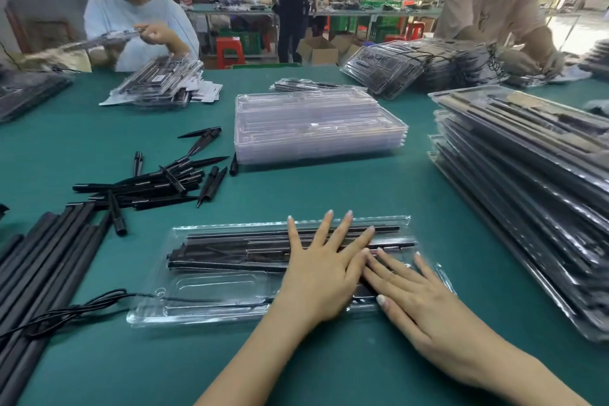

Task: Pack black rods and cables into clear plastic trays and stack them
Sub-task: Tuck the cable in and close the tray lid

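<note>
A clear plastic tray [211,303] lies on the green table in front of me, with black rods [230,252] lying lengthwise in its far half. My left hand [324,270] lies flat on the tray's middle with fingers spread, pressing on the rods. My right hand [418,293] lies flat beside it on the tray's right part, fingers straight. A thin black cable [82,308] runs from the tray's near channel out to the left across the table.
A stack of empty clear trays [316,125] stands at the centre back. Packed trays are piled high at the right [527,191]. Loose black spikes [158,181] and long black rods [43,260] lie at the left. Other people work across the table.
</note>
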A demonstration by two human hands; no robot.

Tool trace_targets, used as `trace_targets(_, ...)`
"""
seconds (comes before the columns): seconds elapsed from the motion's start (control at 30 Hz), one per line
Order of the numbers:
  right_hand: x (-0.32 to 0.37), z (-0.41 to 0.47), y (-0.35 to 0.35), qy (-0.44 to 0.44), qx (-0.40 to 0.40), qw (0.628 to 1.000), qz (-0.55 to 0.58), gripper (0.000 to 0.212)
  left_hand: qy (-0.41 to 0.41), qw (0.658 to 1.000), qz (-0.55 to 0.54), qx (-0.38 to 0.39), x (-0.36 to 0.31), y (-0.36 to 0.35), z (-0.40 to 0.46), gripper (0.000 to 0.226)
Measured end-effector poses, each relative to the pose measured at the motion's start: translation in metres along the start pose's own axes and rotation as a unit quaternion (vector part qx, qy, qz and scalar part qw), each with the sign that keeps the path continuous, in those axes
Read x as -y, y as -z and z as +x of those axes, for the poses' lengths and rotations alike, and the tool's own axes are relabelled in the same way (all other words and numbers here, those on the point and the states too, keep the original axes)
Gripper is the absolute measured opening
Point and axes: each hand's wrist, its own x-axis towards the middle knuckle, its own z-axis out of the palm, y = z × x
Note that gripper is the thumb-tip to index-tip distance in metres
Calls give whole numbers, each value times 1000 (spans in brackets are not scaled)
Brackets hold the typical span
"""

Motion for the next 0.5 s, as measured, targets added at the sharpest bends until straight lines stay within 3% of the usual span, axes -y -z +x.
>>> trace_targets(0.07,-5,2,11,6,28,994,109,48,3,1000,-4,7,3,-4,2,49)
trace_targets(0.17,-17,0,35,-9,54,944,327,45,16,1000,2,4,7,-8,3,54)
trace_targets(0.27,-26,-1,50,-24,-2,907,421,35,19,1000,-10,19,7,-7,4,55)
trace_targets(0.33,-26,8,51,-44,-119,903,410,27,19,1000,-5,10,7,-7,3,55)
trace_targets(0.4,-19,25,46,-60,-195,926,318,31,18,1000,-1,6,6,-5,2,55)
trace_targets(0.5,-3,53,32,-60,-102,983,139,45,25,1000,-5,-7,6,-7,1,58)
